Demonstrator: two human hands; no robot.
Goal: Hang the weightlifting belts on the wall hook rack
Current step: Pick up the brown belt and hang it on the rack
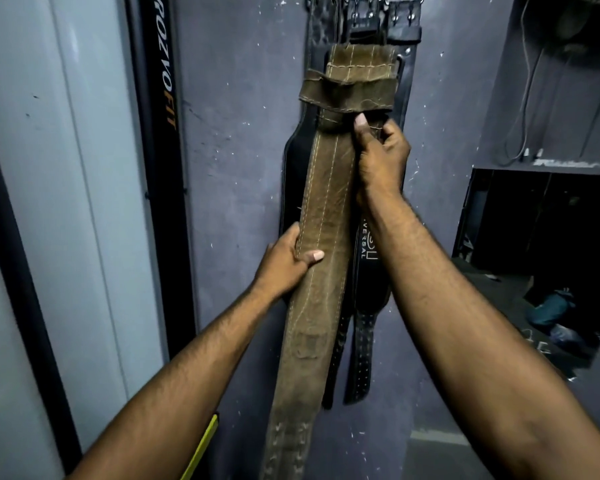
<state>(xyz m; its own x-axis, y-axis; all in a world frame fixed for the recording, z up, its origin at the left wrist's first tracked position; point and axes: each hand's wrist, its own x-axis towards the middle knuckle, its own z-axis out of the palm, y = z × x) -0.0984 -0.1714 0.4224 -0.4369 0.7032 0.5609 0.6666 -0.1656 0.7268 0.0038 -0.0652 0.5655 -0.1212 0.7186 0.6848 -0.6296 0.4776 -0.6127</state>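
A long brown suede weightlifting belt stands nearly upright in front of the purple wall, its loop end at the top. My right hand grips it high up, just under the loop, thumb pressed on the front. My left hand holds its left edge lower down, thumb across the face. Behind it hang black leather belts, their buckles caught on the hook rack at the frame's top edge. The hooks themselves are mostly cut off from view.
A black vertical post with orange lettering stands left of the belts, next to a pale wall panel. At the right is a dark recess with cables above and a bag on the floor.
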